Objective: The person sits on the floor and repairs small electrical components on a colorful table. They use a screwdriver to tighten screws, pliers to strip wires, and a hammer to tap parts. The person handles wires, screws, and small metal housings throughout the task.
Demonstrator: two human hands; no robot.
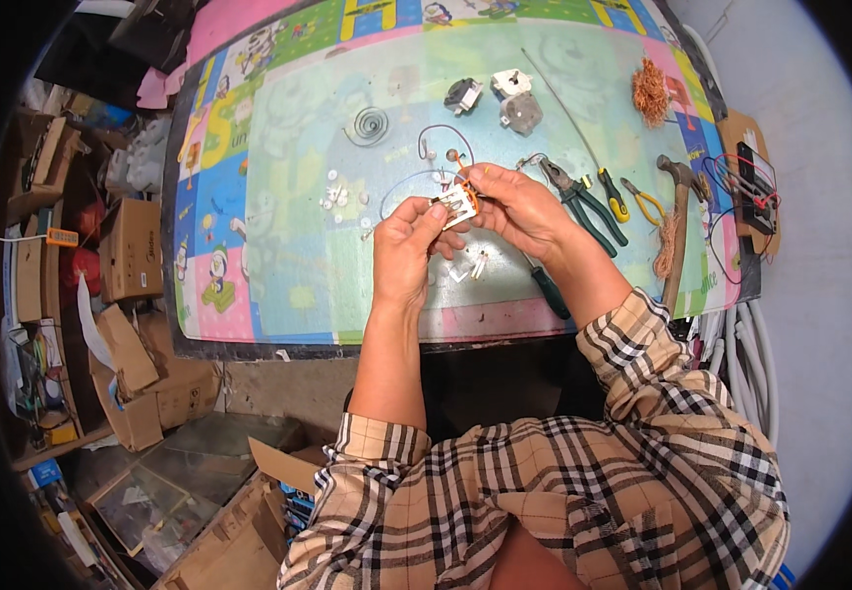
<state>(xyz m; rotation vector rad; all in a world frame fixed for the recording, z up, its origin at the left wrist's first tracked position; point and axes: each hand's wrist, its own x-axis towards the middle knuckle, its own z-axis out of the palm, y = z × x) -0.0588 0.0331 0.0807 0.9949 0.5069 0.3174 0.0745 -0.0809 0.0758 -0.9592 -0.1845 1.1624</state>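
Observation:
Over the middle of the table, a small white slotted plastic part (pixel 458 206) with metal pieces in its slots sits between my two hands. My left hand (pixel 406 248) pinches it from the left, thumb on top. My right hand (pixel 521 205) is closed at its right edge, where an orange wire (pixel 466 179) shows; what its fingertips grip is partly hidden. A thin blue wire (pixel 393 193) curves away to the left, and a dark wire (pixel 426 132) loops beyond. Small white pieces (pixel 479 264) lie just below my hands.
To the right lie combination pliers (pixel 591 208), a long yellow-handled screwdriver (pixel 614 196), yellow-handled pliers (pixel 648 203), a hammer (pixel 679 226) and a multimeter (pixel 758 189). Grey-white housings (pixel 518 110), a coiled spring (pixel 371 125) and copper wire (pixel 650 93) are farther back. Cardboard boxes (pixel 134 249) stand left.

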